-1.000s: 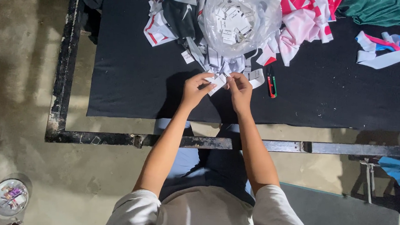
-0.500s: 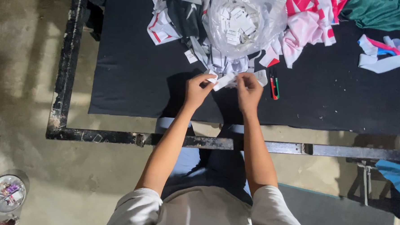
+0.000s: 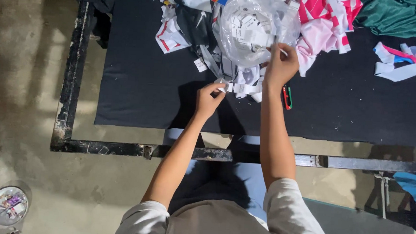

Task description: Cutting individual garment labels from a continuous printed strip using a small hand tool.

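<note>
A black-covered table (image 3: 148, 95) in a dark metal frame is seen from the head view over a worn concrete floor. A small white label (image 3: 224, 88) is pinched between the fingers of the left hand (image 3: 208, 99), just beside a heap of white labels (image 3: 247, 83). Another white label is gripped by the right hand (image 3: 280, 66) at the rim of a clear plastic bag (image 3: 254, 27) filled with labels. A red and green clip (image 3: 287, 97) lies close by; pink and white fabric (image 3: 322, 23) is piled behind.

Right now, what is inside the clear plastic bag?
The clear plastic bag holds a loose heap of small white paper tags. The right hand reaches its edge. Whatever lies deeper or beneath is hidden by crinkled plastic.
</note>
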